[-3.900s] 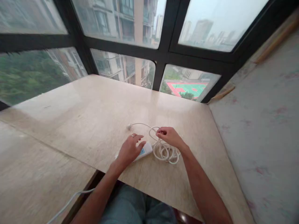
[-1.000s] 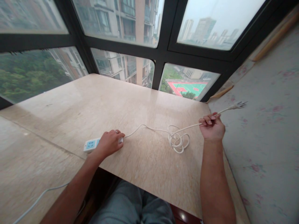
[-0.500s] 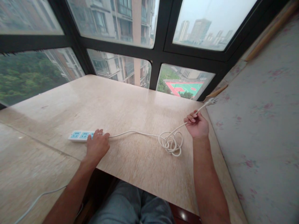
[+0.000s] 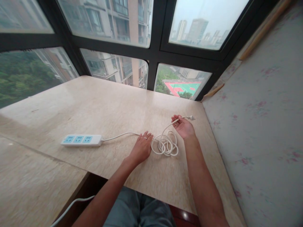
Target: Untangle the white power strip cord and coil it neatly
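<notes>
A white power strip (image 4: 81, 140) with blue sockets lies on the beige stone table (image 4: 99, 104) at the left. Its white cord (image 4: 118, 136) runs right into a tangled coil (image 4: 165, 144). My left hand (image 4: 141, 148), wearing a ring, rests flat on the table over the cord just left of the coil, fingers stretched out. My right hand (image 4: 183, 126) is palm up beyond the coil, fingers loosely curled round the cord near its plug (image 4: 191, 118), which sticks out to the right.
Large dark-framed windows (image 4: 153, 47) close the far side. A pale flowered wall (image 4: 260, 119) rises along the right edge. Another white cable (image 4: 71, 206) hangs at the lower left near my lap, in front of the table's near edge.
My left hand let go of the power strip and slid right along the cord to the coil. My right hand came down and left with the plug end, toward the table.
</notes>
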Motion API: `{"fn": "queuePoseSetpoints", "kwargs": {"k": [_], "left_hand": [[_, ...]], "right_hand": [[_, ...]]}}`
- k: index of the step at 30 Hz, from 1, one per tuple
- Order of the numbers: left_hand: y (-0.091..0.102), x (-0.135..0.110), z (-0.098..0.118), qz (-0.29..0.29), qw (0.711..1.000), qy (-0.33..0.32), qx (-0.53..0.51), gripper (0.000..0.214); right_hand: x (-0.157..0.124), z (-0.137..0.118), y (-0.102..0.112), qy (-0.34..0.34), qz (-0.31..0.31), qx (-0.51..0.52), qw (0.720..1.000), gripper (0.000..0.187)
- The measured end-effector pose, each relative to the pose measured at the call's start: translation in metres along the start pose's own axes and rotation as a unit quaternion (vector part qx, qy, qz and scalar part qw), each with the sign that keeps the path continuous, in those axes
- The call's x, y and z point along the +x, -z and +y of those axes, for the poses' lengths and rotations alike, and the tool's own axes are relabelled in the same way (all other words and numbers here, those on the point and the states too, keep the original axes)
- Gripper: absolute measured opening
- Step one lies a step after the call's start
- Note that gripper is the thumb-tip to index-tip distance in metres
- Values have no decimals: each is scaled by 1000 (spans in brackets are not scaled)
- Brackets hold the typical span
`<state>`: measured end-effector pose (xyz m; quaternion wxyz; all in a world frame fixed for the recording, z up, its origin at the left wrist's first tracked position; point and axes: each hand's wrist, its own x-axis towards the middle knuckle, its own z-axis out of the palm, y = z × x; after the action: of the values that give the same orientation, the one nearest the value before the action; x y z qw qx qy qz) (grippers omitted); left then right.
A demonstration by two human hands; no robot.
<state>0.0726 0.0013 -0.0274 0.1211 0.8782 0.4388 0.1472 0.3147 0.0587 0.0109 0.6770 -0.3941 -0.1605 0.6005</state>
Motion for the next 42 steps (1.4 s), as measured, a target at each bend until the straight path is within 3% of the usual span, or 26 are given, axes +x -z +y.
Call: {"fn": "queuePoseSetpoints", "kwargs": {"k": [4,7,12,17,23,29,42], "left_hand": [[-6,14,-10,8,999,-2,-43,28],[-5,15,-24,42,994,2,-103,26],[2,1,-51,113,979,21,-169,25],[9,-16,-71,165,972,33,-166,24],[11,-37,-89,186,969,74,-148,25],[7,-50,-92,177,974,79,-113,25],[9,-44,-64,173,981,71,-43,27]], "right_hand": [[6,-3,14,4,-3,-14,1000,9],[11,-13,29,37,26,0,999,11],[17,-31,58,98,90,16,991,17],[19,-34,70,141,146,21,979,19],[23,-28,73,152,176,22,972,19],[23,-14,71,96,152,-4,984,17],[14,10,37,-8,56,-59,997,15]]}}
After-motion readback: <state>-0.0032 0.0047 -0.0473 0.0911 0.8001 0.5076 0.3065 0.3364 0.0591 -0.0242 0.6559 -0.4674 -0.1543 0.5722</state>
